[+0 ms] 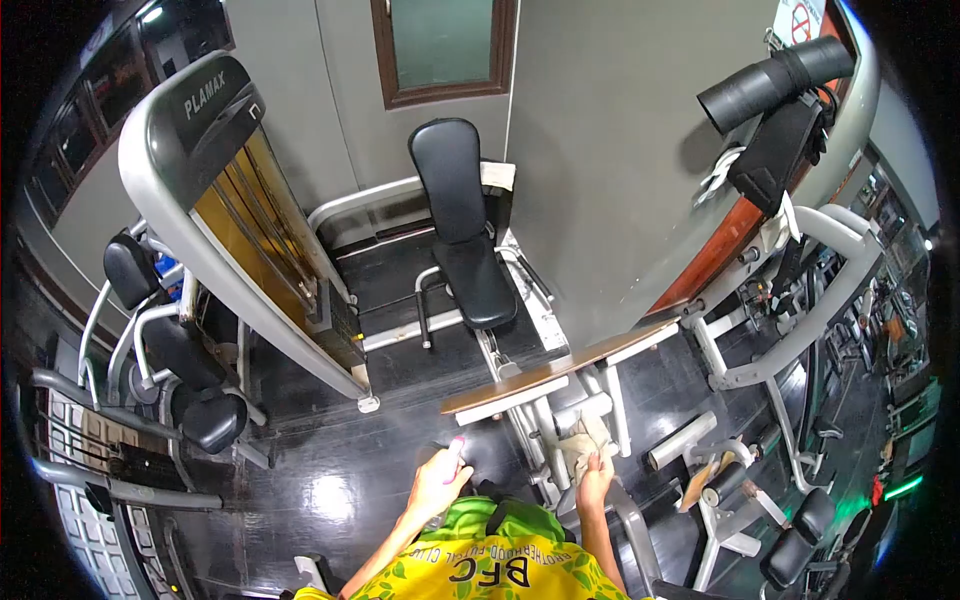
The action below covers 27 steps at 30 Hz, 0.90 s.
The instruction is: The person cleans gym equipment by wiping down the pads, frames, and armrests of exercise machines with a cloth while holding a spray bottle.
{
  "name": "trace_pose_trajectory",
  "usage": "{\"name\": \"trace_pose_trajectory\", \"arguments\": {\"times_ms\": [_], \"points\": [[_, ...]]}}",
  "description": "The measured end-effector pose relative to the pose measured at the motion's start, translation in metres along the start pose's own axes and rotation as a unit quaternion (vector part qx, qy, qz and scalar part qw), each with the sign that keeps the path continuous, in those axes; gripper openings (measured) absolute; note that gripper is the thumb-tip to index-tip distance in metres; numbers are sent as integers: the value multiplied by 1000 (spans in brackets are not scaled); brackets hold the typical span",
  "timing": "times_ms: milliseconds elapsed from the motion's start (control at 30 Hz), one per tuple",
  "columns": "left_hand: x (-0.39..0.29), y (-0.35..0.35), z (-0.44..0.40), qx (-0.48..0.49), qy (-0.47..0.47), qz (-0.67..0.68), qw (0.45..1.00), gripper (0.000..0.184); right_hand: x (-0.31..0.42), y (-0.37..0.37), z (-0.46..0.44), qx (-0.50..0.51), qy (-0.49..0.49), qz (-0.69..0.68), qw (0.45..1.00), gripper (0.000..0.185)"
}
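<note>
My left hand (438, 482) is closed around what looks like a spray bottle (457, 446) with a pink and white top; most of its body is hidden by the hand. On the other side, my right hand (595, 480) grips a crumpled beige cloth (586, 443). The cloth rests against the pale metal frame (548, 432) of a gym machine, below a long brown-topped board (560, 375). Both hands are low in view, close to my yellow and green shirt.
A tall weight-stack machine (205, 140) and a black padded seat (478, 285) stand ahead. At the left is another padded machine (212, 418). Metal frames (745, 372) and a black roller pad (775, 82) occupy the right. The dark floor (330, 490) is shiny.
</note>
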State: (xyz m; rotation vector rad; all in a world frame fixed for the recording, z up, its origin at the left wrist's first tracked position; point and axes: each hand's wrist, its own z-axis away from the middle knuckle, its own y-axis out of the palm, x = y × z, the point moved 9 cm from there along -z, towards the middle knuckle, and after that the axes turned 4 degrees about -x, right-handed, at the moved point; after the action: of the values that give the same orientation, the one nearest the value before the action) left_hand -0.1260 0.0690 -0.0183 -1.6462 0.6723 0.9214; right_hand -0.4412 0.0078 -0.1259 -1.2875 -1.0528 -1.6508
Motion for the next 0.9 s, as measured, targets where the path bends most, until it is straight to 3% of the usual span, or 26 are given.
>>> {"name": "trace_pose_trajectory", "arguments": {"times_ms": [100, 300, 467, 533, 667, 733, 800, 833, 867, 900], "points": [[11, 7, 2, 5, -49, 79, 996, 16, -6, 5, 0, 11, 29, -24, 999, 36], [-3, 19, -4, 67, -114, 90, 987, 18, -14, 20, 2, 6, 109, -115, 987, 33], [-16, 38, -13, 77, -59, 69, 993, 19, 19, 44, 9, 8, 127, -193, 973, 36], [-19, 44, -15, 91, -110, 148, 979, 21, 36, 49, 8, -6, 84, -143, 986, 40], [-30, 44, -15, 101, -74, 161, 979, 20, 27, 43, -14, -120, -9, -16, 993, 45], [-35, 38, -9, 100, -33, 184, 977, 19, 34, 64, -25, -114, -20, 27, 993, 41], [-34, 27, -2, 101, -59, 193, 974, 18, 23, 83, -29, -105, -30, 70, 992, 39], [-29, 22, 2, 102, -85, 202, 970, 18, 32, 110, -26, -54, -172, 178, 967, 35], [-21, 19, 6, 105, -87, 198, 971, 18, 45, 143, -8, -3, -308, 279, 910, 33], [-17, 15, 11, 105, -87, 197, 971, 18, 42, 150, 9, -19, -320, 259, 911, 32]]}}
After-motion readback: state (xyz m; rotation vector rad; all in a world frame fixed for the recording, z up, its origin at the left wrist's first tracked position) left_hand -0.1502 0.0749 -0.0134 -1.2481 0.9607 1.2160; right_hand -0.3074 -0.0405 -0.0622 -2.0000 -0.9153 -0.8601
